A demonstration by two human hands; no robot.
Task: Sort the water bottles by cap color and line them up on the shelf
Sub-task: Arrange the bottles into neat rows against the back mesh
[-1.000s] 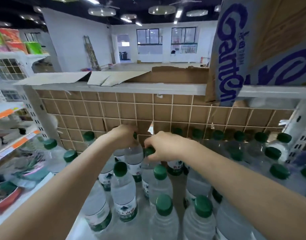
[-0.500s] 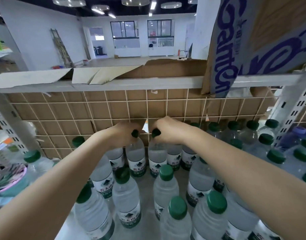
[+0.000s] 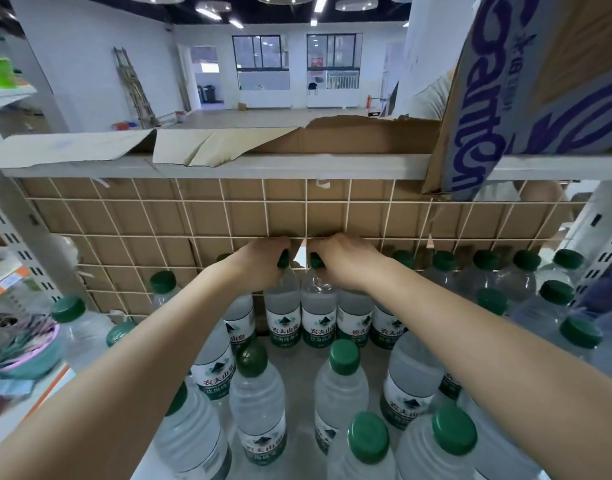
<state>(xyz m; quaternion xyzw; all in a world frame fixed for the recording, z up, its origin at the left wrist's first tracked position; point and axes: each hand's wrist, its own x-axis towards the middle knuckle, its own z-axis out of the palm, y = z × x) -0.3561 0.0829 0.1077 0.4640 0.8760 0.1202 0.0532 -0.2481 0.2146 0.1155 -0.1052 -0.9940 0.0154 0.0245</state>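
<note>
Several clear water bottles with green caps stand on a grey shelf. My left hand grips the capped neck of one bottle in the back row against the wire grid. My right hand grips the neck of the bottle beside it. Both bottles stand upright, side by side, labels facing me. More green-capped bottles stand loosely in front and to the right. A bottle with a purple look sits at the far right edge.
A wire grid backed with cardboard closes the shelf's rear. The upper shelf board hangs overhead with flattened cardboard and a blue-lettered carton. Perforated uprights flank both sides. Another shelf with goods stands left.
Both hands have carried their bottles back and set them upright against the wire grid. The camera view has shifted closer and lower toward the shelf.
</note>
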